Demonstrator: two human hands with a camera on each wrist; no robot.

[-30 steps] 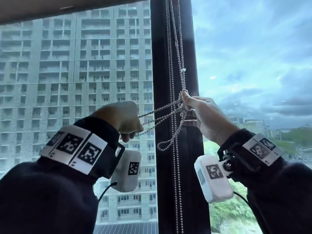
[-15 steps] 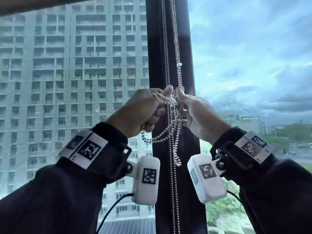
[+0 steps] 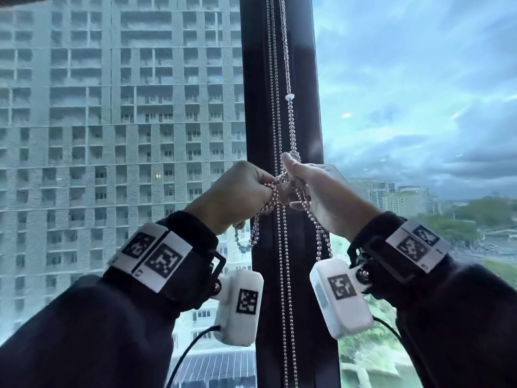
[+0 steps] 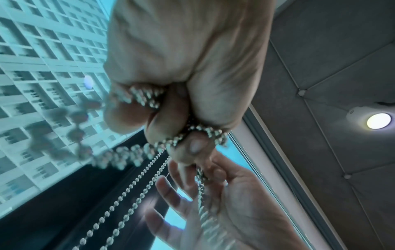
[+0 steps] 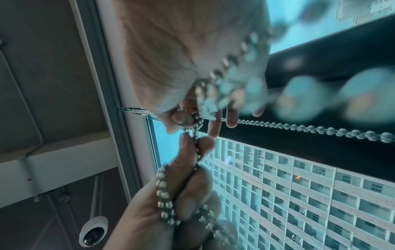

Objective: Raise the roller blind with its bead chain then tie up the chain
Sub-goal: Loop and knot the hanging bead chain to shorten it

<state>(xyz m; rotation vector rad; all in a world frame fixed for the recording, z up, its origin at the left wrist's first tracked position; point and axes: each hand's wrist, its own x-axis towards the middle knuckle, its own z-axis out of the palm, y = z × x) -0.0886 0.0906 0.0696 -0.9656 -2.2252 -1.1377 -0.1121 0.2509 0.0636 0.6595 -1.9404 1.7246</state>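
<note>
Both hands meet on the bead chain (image 3: pixel 291 127) before the dark window post (image 3: pixel 253 107). My left hand (image 3: pixel 237 191) fists a bunched loop; my right hand (image 3: pixel 321 197) pinches the strands at the knot, other fingers loose.

We see a silvery chain (image 3: pixel 291 130) with one white bead (image 3: pixel 290 96) against a black frame (image 3: pixel 254 107). Our sleeves (image 3: pixel 84 331) are dark navy; the wrist bands (image 3: pixel 152 256) and cameras (image 3: pixel 239 306) are white with black square-patterned tags. The tower (image 3: pixel 112 107) outside is pale grey, gridded with windows; the sky (image 3: pixel 419 79) is blue with grey cloud.
</note>
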